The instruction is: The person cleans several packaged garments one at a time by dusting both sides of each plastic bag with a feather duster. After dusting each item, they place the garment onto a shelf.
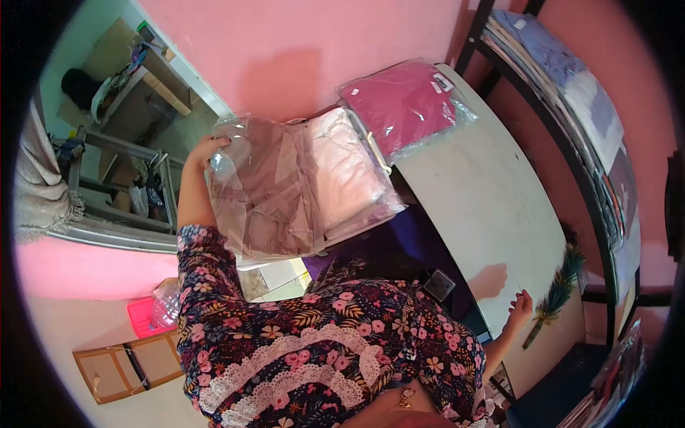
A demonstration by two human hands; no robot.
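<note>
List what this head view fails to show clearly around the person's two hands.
Head view only:
Left hand: palm and thumb hidden behind the garment pack it holds.
Right hand: small and far off; whether its fingers touch the white table cannot be told.
Label on the pink pack: too small to read.
Shelf stacks: cut off by the dark lens rim.

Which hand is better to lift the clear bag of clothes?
Probably the left. The left hand grips the edge of the clear bag, while the right hand is off at the white table, empty, apart from the bag.
</note>
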